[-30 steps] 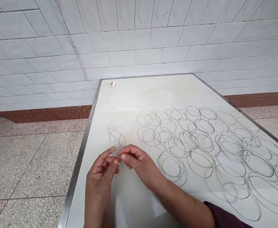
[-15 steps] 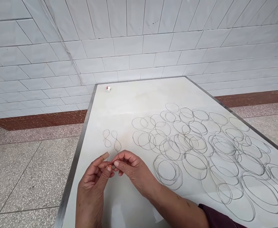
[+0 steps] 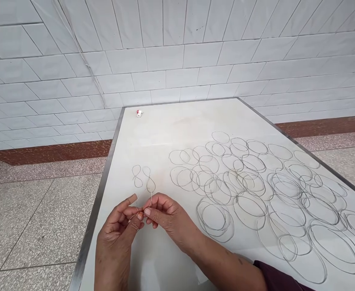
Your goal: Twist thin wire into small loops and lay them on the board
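Observation:
Pinched between the fingertips of both hands is a thin wire [image 3: 151, 196], whose upper loop rises above the fingers. Part of a lower bend shows below the fingertips; my fingers hide the middle. My left hand [image 3: 120, 225] grips the wire with thumb and fingers, and a tan wrap covers one fingertip. From the other side, my right hand [image 3: 164, 211] pinches the same wire, its fingertips close against the left ones. Just beyond my hands lie two figure-eight wires, a left one [image 3: 137, 176] and a right one [image 3: 149, 178]; the held loop overlaps the right one in view.
Many overlapping wire rings [image 3: 198, 212] spread over the right side of the white table [image 3: 171, 125]. A small white and red object [image 3: 139, 113] sits near the far left corner. Metal edging [image 3: 100, 192] borders the table, and a tiled wall [image 3: 165, 76] stands behind it.
The held wire's upper loop now stands out more clearly above my fingers, and a lower bend shows beneath. Both hands stay nearly in place.

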`<action>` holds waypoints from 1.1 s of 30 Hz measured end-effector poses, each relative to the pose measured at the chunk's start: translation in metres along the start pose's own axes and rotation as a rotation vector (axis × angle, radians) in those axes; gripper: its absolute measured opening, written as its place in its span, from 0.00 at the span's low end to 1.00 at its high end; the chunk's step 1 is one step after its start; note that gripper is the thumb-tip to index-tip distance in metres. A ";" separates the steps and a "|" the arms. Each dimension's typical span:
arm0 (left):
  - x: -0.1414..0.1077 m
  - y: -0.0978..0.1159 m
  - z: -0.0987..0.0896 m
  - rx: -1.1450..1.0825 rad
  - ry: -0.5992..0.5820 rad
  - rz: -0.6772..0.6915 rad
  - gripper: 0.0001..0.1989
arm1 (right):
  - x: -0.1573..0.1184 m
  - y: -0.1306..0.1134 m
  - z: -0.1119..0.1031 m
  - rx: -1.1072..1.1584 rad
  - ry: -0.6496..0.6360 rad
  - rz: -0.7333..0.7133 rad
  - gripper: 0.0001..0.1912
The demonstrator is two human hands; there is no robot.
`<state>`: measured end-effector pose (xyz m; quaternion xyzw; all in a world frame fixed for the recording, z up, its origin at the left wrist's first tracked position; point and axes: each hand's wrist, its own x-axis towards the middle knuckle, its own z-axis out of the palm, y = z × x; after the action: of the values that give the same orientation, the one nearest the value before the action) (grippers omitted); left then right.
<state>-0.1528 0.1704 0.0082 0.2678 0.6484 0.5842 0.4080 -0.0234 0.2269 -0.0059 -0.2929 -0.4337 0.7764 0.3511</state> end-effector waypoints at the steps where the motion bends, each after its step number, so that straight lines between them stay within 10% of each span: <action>1: 0.000 0.000 -0.001 0.010 -0.010 0.000 0.26 | 0.000 0.000 -0.001 -0.013 0.001 -0.007 0.13; 21: -0.002 0.004 0.000 0.033 -0.050 0.008 0.26 | 0.000 0.003 -0.011 -0.174 0.056 -0.082 0.26; 33: -0.002 0.000 -0.003 -0.106 -0.099 -0.036 0.24 | 0.002 0.002 -0.011 -0.216 0.099 -0.194 0.06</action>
<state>-0.1542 0.1678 0.0087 0.2629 0.6003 0.5963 0.4636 -0.0167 0.2328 -0.0133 -0.3233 -0.5231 0.6723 0.4121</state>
